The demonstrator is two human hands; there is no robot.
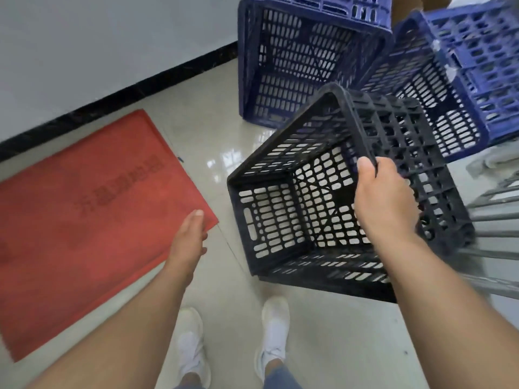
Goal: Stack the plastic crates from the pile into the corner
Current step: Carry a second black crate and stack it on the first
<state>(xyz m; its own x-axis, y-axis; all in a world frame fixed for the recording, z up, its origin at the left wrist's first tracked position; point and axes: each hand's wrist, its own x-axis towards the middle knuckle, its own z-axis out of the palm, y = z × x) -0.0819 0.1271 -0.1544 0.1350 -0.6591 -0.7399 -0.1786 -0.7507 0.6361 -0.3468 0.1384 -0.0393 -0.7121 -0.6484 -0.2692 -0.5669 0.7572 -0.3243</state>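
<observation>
— Where are your hands?
— Your right hand (384,197) grips the rim of the tilted black crate (323,197); your left hand (191,240) hangs relaxed, holding nothing.
— And the room?
— Glossy tiled floor (230,276), red mat (92,211), two blue crates (303,60) near the wall (98,43).

Tilted black slatted crate (295,209); two blue crates (303,60) tipped behind

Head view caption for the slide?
Right hand grips tilted black plastic crate by its rim; left hand open beside red mat.
</observation>
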